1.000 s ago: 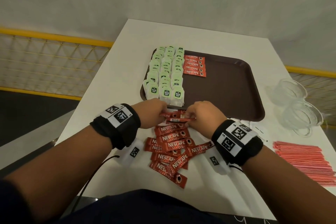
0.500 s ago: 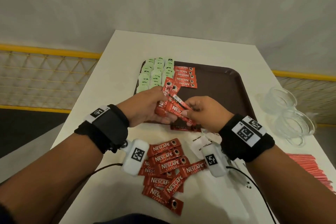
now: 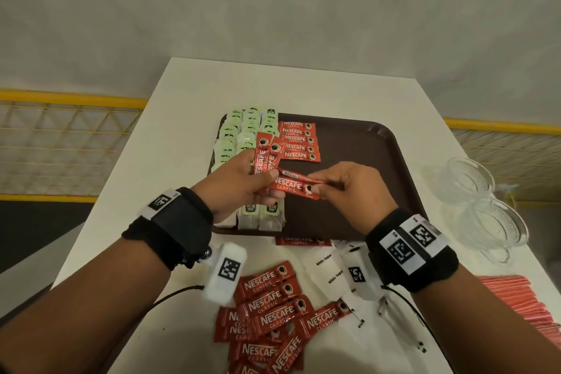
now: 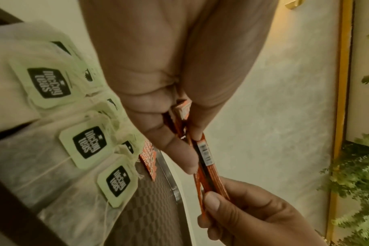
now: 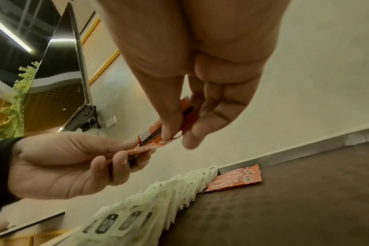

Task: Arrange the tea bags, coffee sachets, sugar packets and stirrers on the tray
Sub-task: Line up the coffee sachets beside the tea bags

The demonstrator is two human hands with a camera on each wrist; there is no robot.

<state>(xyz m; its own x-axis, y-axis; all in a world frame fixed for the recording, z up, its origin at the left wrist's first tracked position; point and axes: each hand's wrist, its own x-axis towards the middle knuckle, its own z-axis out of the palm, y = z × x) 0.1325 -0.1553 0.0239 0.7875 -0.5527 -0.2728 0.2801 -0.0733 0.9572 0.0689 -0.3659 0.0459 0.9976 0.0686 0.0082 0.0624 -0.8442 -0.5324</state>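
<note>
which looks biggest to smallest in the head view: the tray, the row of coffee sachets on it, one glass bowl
1. Tray, clearly the largest.
2. Nearer glass bowl.
3. Row of coffee sachets on the tray.
The bowl lies nearer the camera than the row, so that gap is partly down to nearness.

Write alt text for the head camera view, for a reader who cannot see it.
Two hands hold red coffee sachets above a brown tray: the left hand grips a fanned bunch, the right hand pinches sachets from it. On the tray lie rows of green tea bags beside a column of sachets; more sachets and sugar packets lie on the white table.
</note>
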